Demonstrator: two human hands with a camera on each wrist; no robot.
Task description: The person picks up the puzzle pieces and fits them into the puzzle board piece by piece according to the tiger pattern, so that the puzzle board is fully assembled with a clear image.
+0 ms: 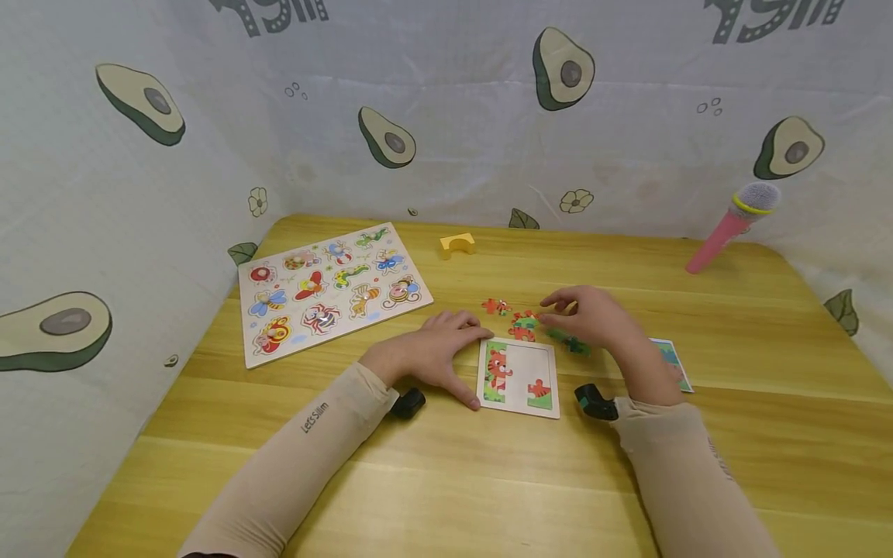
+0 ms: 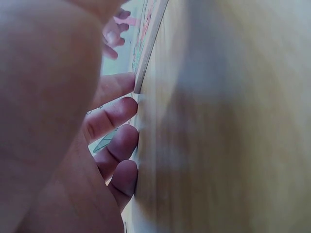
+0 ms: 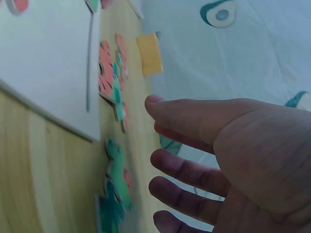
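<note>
The left hand [image 1: 434, 353], fingers spread, touches a partly filled puzzle board [image 1: 519, 378]. Unplaced pieces [image 1: 522, 332] lie beside the right hand [image 1: 589, 316], its fingers apart, holding nothing.

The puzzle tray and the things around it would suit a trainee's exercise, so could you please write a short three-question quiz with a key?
1. Which hand touches the puzzle tray?
2. True or false: the arched block is blue.
3. In the head view, where does the insect board lie relative to the tray: A, to its right; B, to its left; C, underneath it?

Key:
1. The left hand.
2. False; the arched block is yellow.
3. B.
</note>
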